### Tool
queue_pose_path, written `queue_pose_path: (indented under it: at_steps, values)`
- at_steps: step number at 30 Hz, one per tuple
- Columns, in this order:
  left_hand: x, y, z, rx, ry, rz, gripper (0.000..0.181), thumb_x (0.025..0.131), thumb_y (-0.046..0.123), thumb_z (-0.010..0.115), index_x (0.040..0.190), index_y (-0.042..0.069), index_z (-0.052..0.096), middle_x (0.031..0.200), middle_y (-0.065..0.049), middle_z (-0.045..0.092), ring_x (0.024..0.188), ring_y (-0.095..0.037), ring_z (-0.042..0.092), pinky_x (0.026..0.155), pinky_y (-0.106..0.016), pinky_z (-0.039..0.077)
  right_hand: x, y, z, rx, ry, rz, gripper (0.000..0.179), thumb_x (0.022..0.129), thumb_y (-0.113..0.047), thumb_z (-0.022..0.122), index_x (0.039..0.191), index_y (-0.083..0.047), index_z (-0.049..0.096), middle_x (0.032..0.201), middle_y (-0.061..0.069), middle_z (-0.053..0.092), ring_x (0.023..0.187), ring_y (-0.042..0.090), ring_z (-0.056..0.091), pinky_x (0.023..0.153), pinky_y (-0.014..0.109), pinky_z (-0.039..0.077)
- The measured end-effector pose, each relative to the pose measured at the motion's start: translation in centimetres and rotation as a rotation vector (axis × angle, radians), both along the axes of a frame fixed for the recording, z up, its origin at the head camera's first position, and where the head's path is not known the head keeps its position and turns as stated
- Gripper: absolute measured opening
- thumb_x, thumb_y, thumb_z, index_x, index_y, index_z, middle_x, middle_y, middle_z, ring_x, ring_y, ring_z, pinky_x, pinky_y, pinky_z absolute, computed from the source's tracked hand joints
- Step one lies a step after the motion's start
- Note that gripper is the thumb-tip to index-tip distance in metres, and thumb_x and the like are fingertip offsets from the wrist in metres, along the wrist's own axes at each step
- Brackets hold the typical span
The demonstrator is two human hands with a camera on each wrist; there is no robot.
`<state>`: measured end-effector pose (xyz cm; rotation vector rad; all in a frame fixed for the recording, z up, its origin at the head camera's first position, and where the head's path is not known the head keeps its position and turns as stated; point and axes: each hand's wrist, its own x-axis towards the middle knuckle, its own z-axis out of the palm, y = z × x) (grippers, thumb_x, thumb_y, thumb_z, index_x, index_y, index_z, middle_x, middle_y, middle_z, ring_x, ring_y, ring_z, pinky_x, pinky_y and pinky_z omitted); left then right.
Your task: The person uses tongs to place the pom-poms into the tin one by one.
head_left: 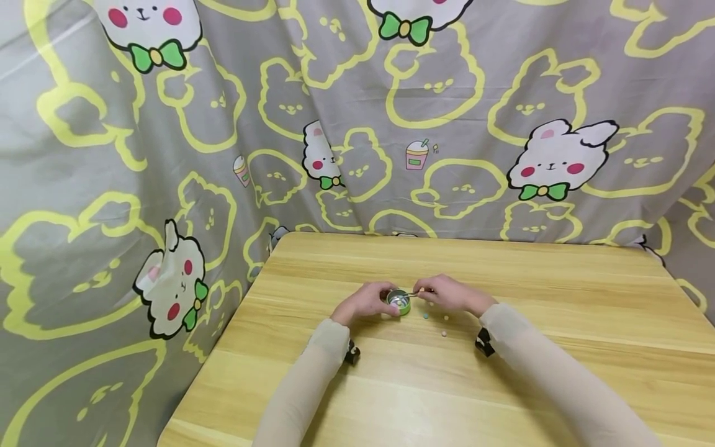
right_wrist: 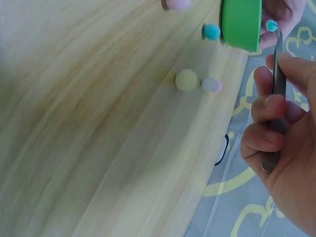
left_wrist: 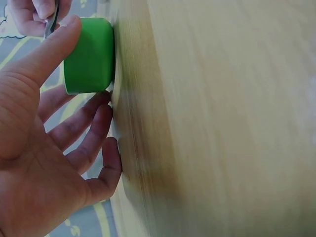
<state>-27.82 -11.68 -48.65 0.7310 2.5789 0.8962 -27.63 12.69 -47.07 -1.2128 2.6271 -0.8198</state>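
Observation:
A small round green container (head_left: 403,311) with a shiny inside stands on the table, with a few small balls visible in it from the head view. My left hand (head_left: 364,302) holds it by the side, thumb on the near wall and fingers around the far side. In my right hand (head_left: 448,293) are curved metal tweezers (right_wrist: 279,84), pinched between thumb and fingers. At their tips sits a small blue pom-pom (right_wrist: 271,25), right by the container's rim. The container (right_wrist: 242,24) partly hides the left hand in the right wrist view.
Several loose pom-poms lie on the wooden table (head_left: 402,391) right of the container, among them a blue one (right_wrist: 212,32), a yellow one (right_wrist: 186,80) and a pink one (head_left: 444,334). A patterned curtain (head_left: 357,124) hangs behind and left of the table.

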Motion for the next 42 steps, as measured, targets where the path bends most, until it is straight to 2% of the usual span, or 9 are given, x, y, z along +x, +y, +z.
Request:
queue_pose_path:
  at_steps: [6, 13, 16, 22, 28, 36, 42]
  values:
    - [-0.1, 0.3, 0.2, 0.005, 0.005, -0.005, 0.051, 0.076, 0.031, 0.08, 0.12, 0.015, 0.061, 0.098, 0.006, 0.063, 0.088, -0.008, 0.056, 0.079, -0.025, 0.044, 0.1, 0.0, 0.2, 0.021, -0.02, -0.025, 0.019, 0.099, -0.015, 0.05, 0.11, -0.009, 0.063, 0.086, 0.007, 0.065, 0.064, 0.006, 0.05, 0.065, 0.029, 0.044]
    - [-0.1, 0.2, 0.3, 0.017, -0.006, -0.005, 0.05, 0.076, 0.031, 0.08, 0.12, 0.015, 0.061, 0.099, 0.006, 0.063, 0.09, -0.009, 0.056, 0.081, -0.026, 0.044, 0.6, 1.4, 0.7, -0.032, 0.031, -0.05, 0.017, 0.098, -0.014, 0.052, 0.108, -0.007, 0.064, 0.093, 0.004, 0.065, 0.076, 0.008, 0.055, 0.069, 0.033, 0.046]
    - [0.0, 0.0, 0.3, 0.027, -0.024, 0.003, 0.051, 0.076, 0.03, 0.08, 0.121, 0.015, 0.06, 0.1, 0.006, 0.062, 0.092, -0.009, 0.056, 0.082, -0.027, 0.044, 0.9, 2.8, 0.7, -0.043, 0.055, -0.056, 0.016, 0.097, -0.012, 0.053, 0.106, -0.007, 0.065, 0.092, 0.004, 0.066, 0.075, 0.008, 0.054, 0.067, 0.033, 0.046]
    - [0.1, -0.2, 0.4, 0.028, -0.024, 0.009, 0.054, 0.076, 0.029, 0.08, 0.123, 0.014, 0.059, 0.101, 0.005, 0.062, 0.093, -0.011, 0.055, 0.083, -0.028, 0.044, 1.9, 6.0, 0.0, 0.004, 0.025, -0.087, 0.014, 0.097, -0.013, 0.053, 0.105, -0.01, 0.065, 0.091, 0.001, 0.064, 0.073, 0.006, 0.051, 0.065, 0.03, 0.045]
    - [0.1, -0.2, 0.5, 0.018, -0.028, 0.002, 0.058, 0.076, 0.03, 0.08, 0.127, 0.013, 0.057, 0.104, 0.005, 0.061, 0.095, -0.01, 0.055, 0.085, -0.028, 0.043, 3.2, 8.2, -1.0, 0.045, 0.042, -0.097, 0.013, 0.096, -0.012, 0.055, 0.103, -0.012, 0.065, 0.094, -0.004, 0.064, 0.079, 0.006, 0.055, 0.069, 0.033, 0.047]
    - [0.0, -0.1, 0.5, 0.029, -0.049, 0.011, 0.062, 0.077, 0.03, 0.08, 0.131, 0.011, 0.054, 0.107, 0.004, 0.061, 0.098, -0.012, 0.055, 0.087, -0.03, 0.043, 4.0, 9.1, -1.6, 0.07, 0.009, -0.121, 0.014, 0.097, -0.014, 0.054, 0.105, -0.016, 0.065, 0.098, -0.004, 0.064, 0.086, 0.009, 0.058, 0.073, 0.035, 0.048]
    - [0.1, 0.1, 0.1, 0.037, -0.045, 0.006, 0.059, 0.077, 0.03, 0.08, 0.128, 0.013, 0.056, 0.104, 0.005, 0.061, 0.094, -0.011, 0.055, 0.083, -0.028, 0.044, 4.2, 9.2, -2.1, 0.074, 0.002, -0.117, 0.014, 0.096, -0.013, 0.054, 0.105, -0.016, 0.064, 0.098, -0.005, 0.064, 0.086, 0.009, 0.057, 0.075, 0.036, 0.047]
